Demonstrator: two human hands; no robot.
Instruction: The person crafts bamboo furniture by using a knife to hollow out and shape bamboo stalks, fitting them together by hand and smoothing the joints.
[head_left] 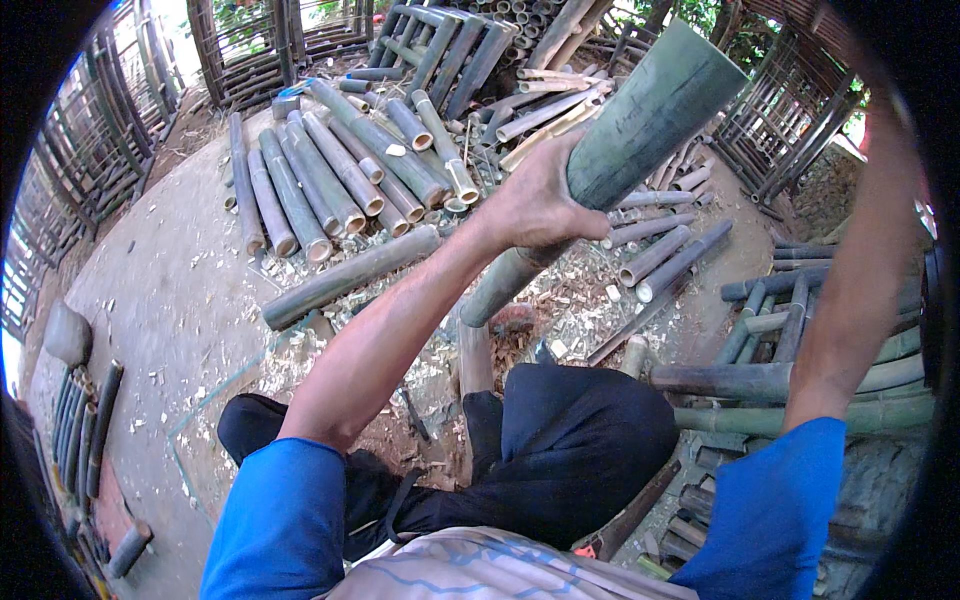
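My left hand (540, 205) grips a thick green bamboo pole (640, 130) around its middle and holds it tilted, the cut top end toward the upper right and the lower end down by my knee. My right arm (860, 290) reaches up along the right side; its hand is out of the picture past the upper right rim. I am seated on the ground in dark trousers (570, 440) and blue sleeves. Wood chips and shavings (560, 330) cover the ground in front of my legs.
Several cut bamboo poles (330, 180) lie in a pile ahead, one long pole (350, 275) nearest me. More bamboo (780, 380) is stacked on the right. Bamboo lattice frames (790, 110) stand at the back and sides. Short pieces (85, 430) lie at the far left.
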